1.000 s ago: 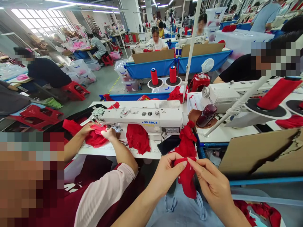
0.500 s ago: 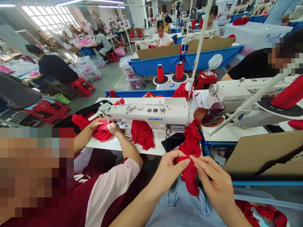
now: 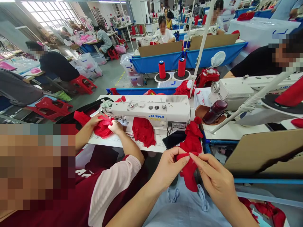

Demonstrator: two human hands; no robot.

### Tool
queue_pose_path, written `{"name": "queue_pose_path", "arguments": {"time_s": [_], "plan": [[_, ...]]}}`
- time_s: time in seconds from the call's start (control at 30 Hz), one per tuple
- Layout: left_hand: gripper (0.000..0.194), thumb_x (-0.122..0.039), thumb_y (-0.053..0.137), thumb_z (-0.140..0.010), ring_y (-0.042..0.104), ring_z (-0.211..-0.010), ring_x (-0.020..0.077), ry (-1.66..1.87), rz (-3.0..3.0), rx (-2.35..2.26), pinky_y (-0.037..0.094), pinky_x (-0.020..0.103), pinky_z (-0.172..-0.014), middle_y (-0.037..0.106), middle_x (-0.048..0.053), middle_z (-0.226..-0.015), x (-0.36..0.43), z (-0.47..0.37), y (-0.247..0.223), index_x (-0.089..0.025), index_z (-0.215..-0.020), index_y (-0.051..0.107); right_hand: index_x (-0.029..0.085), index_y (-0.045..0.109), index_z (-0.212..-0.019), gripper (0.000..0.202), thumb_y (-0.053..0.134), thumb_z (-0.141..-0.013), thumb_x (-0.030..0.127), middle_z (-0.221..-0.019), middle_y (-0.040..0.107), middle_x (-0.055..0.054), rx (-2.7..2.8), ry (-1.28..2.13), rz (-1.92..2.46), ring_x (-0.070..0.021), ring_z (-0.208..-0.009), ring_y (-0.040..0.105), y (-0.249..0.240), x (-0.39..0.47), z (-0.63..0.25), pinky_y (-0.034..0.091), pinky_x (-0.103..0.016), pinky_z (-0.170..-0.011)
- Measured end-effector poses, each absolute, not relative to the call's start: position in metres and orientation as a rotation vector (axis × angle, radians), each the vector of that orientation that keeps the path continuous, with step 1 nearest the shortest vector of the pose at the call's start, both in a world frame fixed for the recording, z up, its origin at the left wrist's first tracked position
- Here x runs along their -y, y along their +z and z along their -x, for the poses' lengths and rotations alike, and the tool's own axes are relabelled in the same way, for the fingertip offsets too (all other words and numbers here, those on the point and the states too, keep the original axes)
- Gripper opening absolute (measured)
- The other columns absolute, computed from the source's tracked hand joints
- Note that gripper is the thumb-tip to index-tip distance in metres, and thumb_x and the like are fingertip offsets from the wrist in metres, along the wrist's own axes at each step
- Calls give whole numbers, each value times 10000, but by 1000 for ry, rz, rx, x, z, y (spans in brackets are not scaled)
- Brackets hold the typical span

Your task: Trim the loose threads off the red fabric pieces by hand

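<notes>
Just above my lap, a small piece of red fabric [image 3: 189,179] hangs from both hands. My left hand [image 3: 170,167] is closed, pinching its top edge between thumb and fingers. Right beside it, my right hand [image 3: 216,174] pinches the same edge, and the two sets of fingertips nearly meet. The fabric's lower end dangles free and narrows downward. Behind my hands, more red fabric [image 3: 191,138] lies bunched at the right end of the sewing table. A black phone [image 3: 174,139] rests next to that bunch.
A co-worker sits close on my left, both hands [image 3: 115,126] on red cloth at a white sewing machine [image 3: 151,111]. A dark red bottle [image 3: 215,112] stands on the neighbouring table. Cardboard [image 3: 265,156] and a bin with red pieces [image 3: 272,212] are at my right.
The view has shifted slightly, so most of the scene sits a little further right. Both my hands keep their pinch on the red fabric, with hardly any movement.
</notes>
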State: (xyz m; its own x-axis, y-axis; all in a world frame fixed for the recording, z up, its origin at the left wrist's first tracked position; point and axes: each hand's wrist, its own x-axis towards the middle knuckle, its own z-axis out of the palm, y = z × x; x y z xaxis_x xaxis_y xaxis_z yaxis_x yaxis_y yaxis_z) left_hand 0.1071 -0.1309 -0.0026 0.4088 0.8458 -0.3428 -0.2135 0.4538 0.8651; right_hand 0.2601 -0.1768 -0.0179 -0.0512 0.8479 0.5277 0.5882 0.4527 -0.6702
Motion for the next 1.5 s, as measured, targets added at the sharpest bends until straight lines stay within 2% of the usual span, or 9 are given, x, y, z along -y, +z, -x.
{"name": "queue_pose_path", "arguments": {"time_s": [0.2,0.37,0.53,0.7,0.8,0.93,1.17,1.37,1.5], "plan": [[366,-451,773,-691,405,-475,61,765,-821,-887,302,197,-485,529,-43,-555,131,-106,-2,-147,-688,571,272,725,-1149,351,532,-901,114,-826,671,-51,1564,498,1245,-145,-676,666,-16,175,-255,547,-214,-566],[384,-472,778,-676,428,-484,72,770,-823,-900,312,205,-496,528,-42,-558,129,-104,-4,-155,-681,561,284,696,-1207,426,490,-895,79,-810,664,-47,1704,449,1183,-119,-613,634,-15,172,-260,517,-186,-517],[383,-484,755,-704,409,-511,71,789,-888,-925,296,201,-504,509,-46,-580,130,-102,-4,-151,-702,566,257,668,-1250,467,478,-883,38,-841,652,-58,1768,368,1210,-117,-668,641,-17,174,-260,528,-181,-573],[346,-447,736,-742,389,-520,64,804,-919,-915,288,197,-509,487,-51,-584,131,-100,-7,-146,-708,568,239,716,-1173,382,518,-890,76,-850,676,-64,1680,382,1219,-137,-710,673,-17,173,-253,547,-193,-613],[339,-447,737,-741,411,-501,67,791,-880,-896,298,199,-502,508,-47,-575,130,-100,-8,-150,-714,576,251,741,-1118,331,532,-898,118,-826,688,-52,1616,459,1221,-143,-682,675,-15,170,-251,551,-198,-585],[362,-463,757,-712,413,-478,68,785,-847,-918,296,200,-486,509,-47,-558,129,-100,-7,-152,-707,570,259,718,-1171,385,498,-900,97,-802,679,-56,1701,483,1168,-132,-639,658,-14,167,-255,533,-187,-533],[330,-429,710,-777,388,-541,67,824,-959,-930,292,195,-522,471,-47,-597,130,-97,-8,-146,-702,559,251,708,-1190,420,505,-876,59,-836,672,-60,1709,377,1192,-123,-678,659,-15,167,-253,533,-177,-587],[321,-412,728,-764,396,-505,63,796,-862,-872,297,195,-508,506,-39,-584,129,-98,-8,-147,-711,556,290,769,-1052,299,586,-869,141,-790,679,-33,1482,657,1208,-116,-572,603,-15,167,-248,484,-192,-497],[328,-419,722,-764,420,-504,75,786,-858,-843,320,208,-520,519,-31,-586,129,-97,-8,-156,-700,536,266,796,-939,161,687,-821,279,-696,628,-17,1102,1065,1188,-85,-441,476,-24,168,-243,363,-197,-374]]}}
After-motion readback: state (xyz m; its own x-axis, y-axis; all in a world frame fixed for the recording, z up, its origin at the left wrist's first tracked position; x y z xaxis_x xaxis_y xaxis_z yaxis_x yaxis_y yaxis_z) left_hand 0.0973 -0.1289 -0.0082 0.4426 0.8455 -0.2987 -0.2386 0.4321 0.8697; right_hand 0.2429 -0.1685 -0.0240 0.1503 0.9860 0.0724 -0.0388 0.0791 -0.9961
